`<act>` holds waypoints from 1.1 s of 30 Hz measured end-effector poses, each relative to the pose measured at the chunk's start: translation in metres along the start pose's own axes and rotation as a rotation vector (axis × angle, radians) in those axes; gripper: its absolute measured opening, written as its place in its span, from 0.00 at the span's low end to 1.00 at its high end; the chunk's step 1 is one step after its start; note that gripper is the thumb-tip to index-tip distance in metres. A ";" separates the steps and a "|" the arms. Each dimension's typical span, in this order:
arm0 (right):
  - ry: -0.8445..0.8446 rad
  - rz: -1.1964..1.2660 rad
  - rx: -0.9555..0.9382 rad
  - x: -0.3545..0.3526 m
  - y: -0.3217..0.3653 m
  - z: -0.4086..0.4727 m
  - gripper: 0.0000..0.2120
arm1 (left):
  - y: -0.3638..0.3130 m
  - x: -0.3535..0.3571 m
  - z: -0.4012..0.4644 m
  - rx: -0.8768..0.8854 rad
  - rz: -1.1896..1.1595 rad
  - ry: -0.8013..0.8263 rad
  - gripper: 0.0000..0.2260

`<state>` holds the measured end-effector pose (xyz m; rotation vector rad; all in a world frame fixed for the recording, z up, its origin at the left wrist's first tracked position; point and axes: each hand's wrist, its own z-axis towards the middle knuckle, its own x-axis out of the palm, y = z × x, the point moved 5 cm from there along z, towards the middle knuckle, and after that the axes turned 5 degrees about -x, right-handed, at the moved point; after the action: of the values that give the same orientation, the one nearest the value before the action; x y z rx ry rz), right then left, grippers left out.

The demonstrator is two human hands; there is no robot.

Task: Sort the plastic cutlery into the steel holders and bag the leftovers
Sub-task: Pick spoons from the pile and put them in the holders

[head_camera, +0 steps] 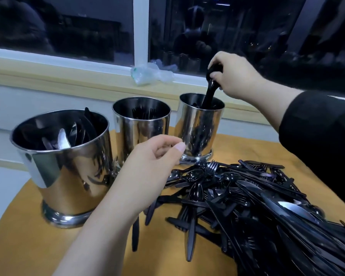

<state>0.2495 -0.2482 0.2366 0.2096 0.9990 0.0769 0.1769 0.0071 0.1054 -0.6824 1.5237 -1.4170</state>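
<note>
Three steel holders stand in a row on the round yellow table (28, 242). The left holder (68, 166) has knives in it, the middle holder (141, 126) has forks, and the right holder (197, 126) has spoons. My right hand (235, 75) grips a black spoon (209, 92) by its bowl end, with the handle dipping into the right holder. My left hand (147, 172) hovers with loosely curled fingers in front of the middle holder, holding nothing. A big heap of black plastic cutlery (257, 206) covers the table's right side.
A crumpled clear plastic bag (151, 73) lies on the wooden window sill (48, 74) behind the holders. Dark window panes reflect the room. Bare table shows at the near left.
</note>
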 end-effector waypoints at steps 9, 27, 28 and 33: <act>0.331 -0.137 0.000 0.056 -0.007 0.008 0.25 | 0.011 0.002 0.009 -0.027 0.050 0.000 0.10; 0.005 0.105 0.040 0.004 0.024 -0.094 0.14 | 0.002 0.015 -0.012 0.027 0.075 0.029 0.07; 0.022 0.130 0.031 0.002 0.028 -0.114 0.13 | 0.001 0.018 -0.016 0.032 0.085 0.039 0.07; 0.183 0.209 0.043 -0.003 0.032 -0.216 0.10 | 0.004 0.041 -0.037 0.050 0.195 0.109 0.08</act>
<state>0.0672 -0.1874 0.1328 0.3509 1.1588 0.2687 0.1271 -0.0110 0.0885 -0.4191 1.5881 -1.3570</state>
